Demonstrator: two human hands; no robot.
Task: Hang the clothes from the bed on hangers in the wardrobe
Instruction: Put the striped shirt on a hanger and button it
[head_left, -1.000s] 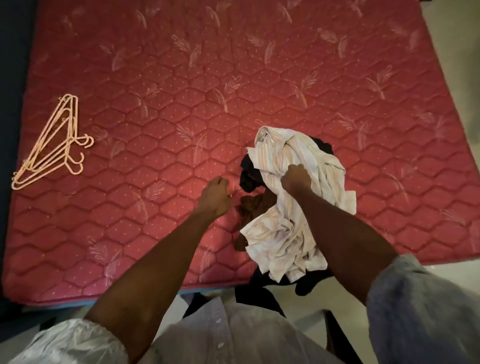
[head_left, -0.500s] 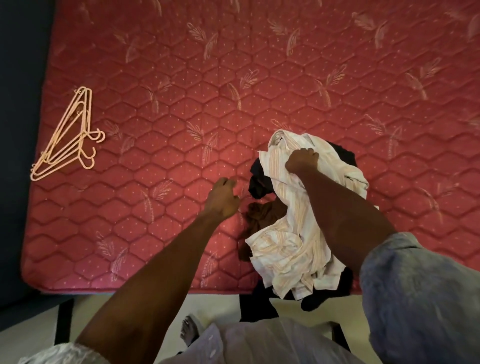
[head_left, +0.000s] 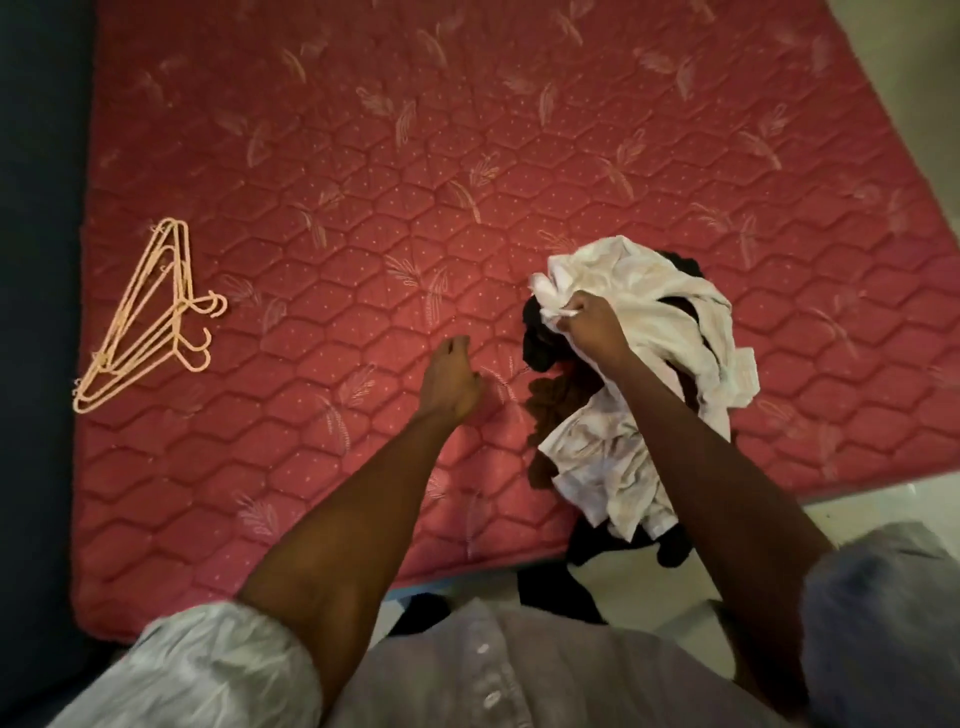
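Right hand (head_left: 592, 327) pinches the pale striped shirt (head_left: 639, 312) at the top of the clothes pile on the bed (head_left: 467, 156). Left hand (head_left: 451, 382) hovers loosely open just left of that grip, holding nothing; hangers (head_left: 150, 317) lie far to its left

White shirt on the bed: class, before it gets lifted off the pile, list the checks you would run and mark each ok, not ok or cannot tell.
1. Right hand has a firm hold on the white shirt: ok, fingers pinch a bunched edge.
2. Left hand free to help: ok, it hangs relaxed above the mattress and holds nothing.
3. Shirt clear of the dark clothes: not ok, it drapes over them and dark cloth pokes through its folds.
4. Hangers on hand: ok, a stack lies at the mattress's left edge.
5. Whether the pinched part is the collar: cannot tell.
6. Pile fully on the bed: not ok, dark cloth hangs over the near edge.
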